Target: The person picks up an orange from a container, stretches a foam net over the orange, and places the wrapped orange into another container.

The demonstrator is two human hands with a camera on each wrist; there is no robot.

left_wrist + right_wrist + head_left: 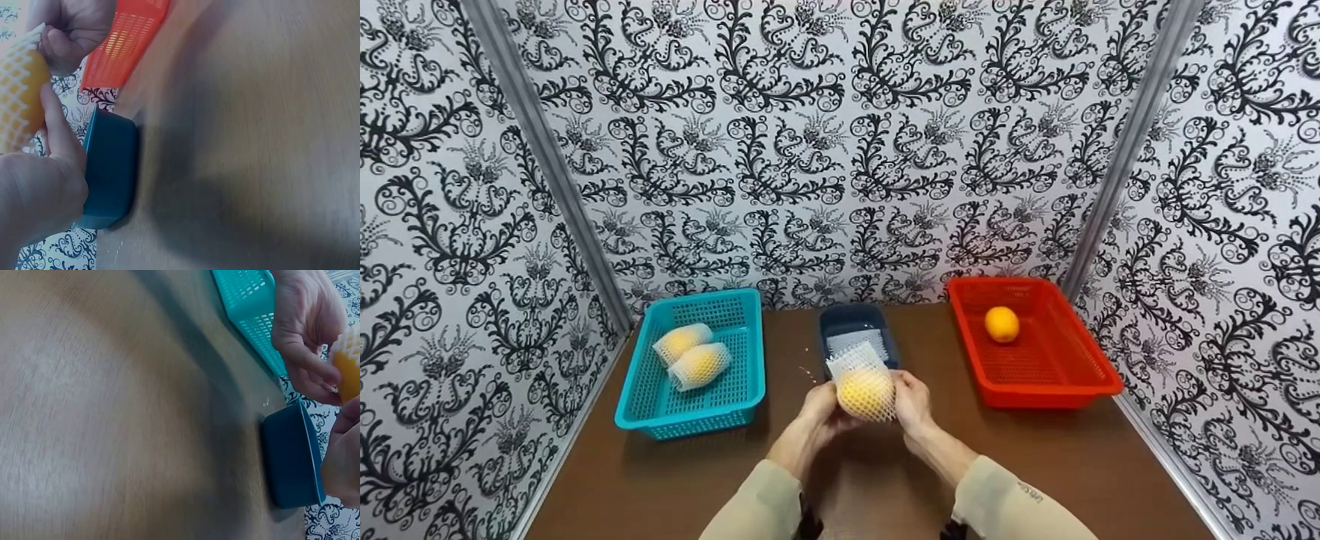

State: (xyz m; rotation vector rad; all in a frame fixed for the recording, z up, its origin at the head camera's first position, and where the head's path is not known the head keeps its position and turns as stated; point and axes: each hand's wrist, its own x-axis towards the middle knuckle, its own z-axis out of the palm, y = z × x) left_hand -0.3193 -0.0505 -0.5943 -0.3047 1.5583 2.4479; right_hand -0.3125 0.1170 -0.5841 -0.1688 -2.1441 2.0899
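Observation:
An orange (866,393) in a white foam net sleeve (861,358) is held up over the table, between both hands. My left hand (819,412) grips it from the left and beneath, its fingers bent against the fruit. On the other side my right hand (913,401) pinches the net at the orange's edge. In the left wrist view the mesh is stretched around the orange (25,90), with bare peel showing near the left thumb. Part of the net extends past the fruit toward the far side. Behind the hands, a dark blue bin (834,324) contains white foam nets (851,342).
A turquoise basket (756,360) at the left contains two netted fruits (701,365). To the right stands a red basket (1039,390) with one bare orange (1002,325) inside. Patterned walls (810,150) enclose the brown table (675,487) at the back and sides.

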